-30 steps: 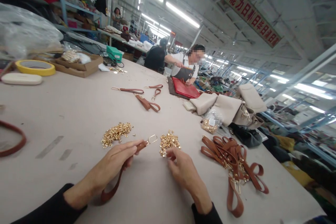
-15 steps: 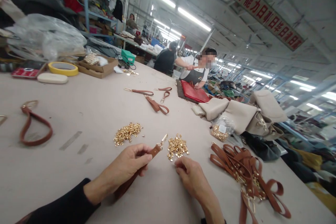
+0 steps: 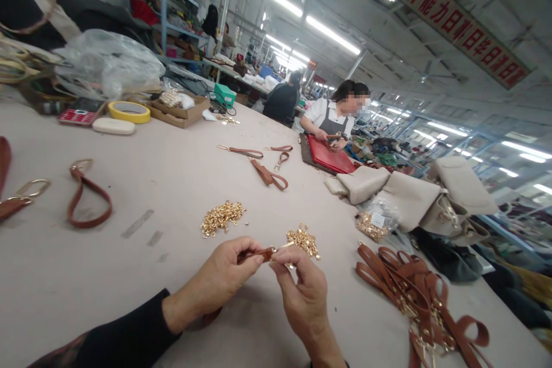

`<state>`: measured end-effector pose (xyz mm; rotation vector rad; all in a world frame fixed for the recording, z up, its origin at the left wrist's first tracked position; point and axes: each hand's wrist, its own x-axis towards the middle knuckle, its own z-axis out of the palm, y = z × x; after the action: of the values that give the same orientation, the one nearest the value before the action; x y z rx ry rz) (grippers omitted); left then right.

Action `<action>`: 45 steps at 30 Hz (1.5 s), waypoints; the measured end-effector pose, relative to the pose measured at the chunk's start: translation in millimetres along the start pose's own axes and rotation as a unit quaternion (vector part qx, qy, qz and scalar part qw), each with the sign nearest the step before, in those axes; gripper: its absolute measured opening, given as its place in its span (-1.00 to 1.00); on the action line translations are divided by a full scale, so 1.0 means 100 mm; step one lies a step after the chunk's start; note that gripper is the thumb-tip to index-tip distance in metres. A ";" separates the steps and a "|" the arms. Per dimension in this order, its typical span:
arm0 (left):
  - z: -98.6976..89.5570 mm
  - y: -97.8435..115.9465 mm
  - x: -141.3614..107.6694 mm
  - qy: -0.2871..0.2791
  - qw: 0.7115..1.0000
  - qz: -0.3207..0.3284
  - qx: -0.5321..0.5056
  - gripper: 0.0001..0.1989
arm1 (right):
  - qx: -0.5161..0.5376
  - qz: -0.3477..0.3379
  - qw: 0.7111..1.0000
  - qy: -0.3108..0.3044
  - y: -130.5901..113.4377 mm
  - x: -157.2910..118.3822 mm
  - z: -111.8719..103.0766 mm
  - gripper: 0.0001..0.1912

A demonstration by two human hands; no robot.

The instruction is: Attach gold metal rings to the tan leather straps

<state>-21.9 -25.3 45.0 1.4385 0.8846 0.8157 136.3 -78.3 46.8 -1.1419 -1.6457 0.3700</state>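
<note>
My left hand (image 3: 222,282) is closed around a brown leather wrist strap (image 3: 267,254), whose loop hangs below the palm. At the strap's metal-fitted end, my right hand (image 3: 304,290) pinches with thumb and forefinger. Whatever small piece those fingertips may hold is hidden. Part of a gold clasp shows above the right forefinger. Just beyond my right hand lies a heap of small gold rivet parts (image 3: 303,237). A second heap of gold rivet parts (image 3: 221,218) is ahead of my left hand.
Brown straps (image 3: 414,293) with gold clasps are piled at right. Single straps (image 3: 90,198) lie left and further ahead (image 3: 267,172). Cream bags (image 3: 407,198) line the right edge. Yellow tape (image 3: 129,112) and a cardboard box (image 3: 181,112) stand back left. A co-worker works beside a red piece (image 3: 330,153).
My right hand has moved from beside the rivet heap to the strap's end, and its fingers now pinch there. The left hand keeps the strap. The view has shifted left.
</note>
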 end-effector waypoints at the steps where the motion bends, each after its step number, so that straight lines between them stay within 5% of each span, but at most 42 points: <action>1: 0.00 0.00 -0.01 -0.007 1.000 0.006 -0.003 -0.78 | 0.000 -0.003 1.000 0.005 0.01 0.00 0.02 -0.84; 21: 0.09 -0.10 -0.03 0.033 0.990 0.110 0.080 -0.83 | -0.129 -0.101 0.986 0.034 -0.02 -0.01 0.08 -0.77; 30: 0.07 -0.06 -0.05 0.030 0.986 0.132 0.093 -0.81 | -0.058 0.027 0.994 0.088 0.09 -0.08 0.13 -0.95; 38: 0.10 -0.05 -0.06 0.033 0.985 0.133 0.106 -0.81 | -0.018 0.068 0.993 0.099 0.09 -0.10 0.16 -0.99; 45: 0.08 -0.11 -0.07 0.002 0.996 0.091 0.015 -0.74 | 0.152 0.200 0.952 0.172 0.14 -0.07 0.38 -0.67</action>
<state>-18.3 -35.2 33.6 1.5592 0.7797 0.9443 110.5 -66.2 17.8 -1.2205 -1.0086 0.6221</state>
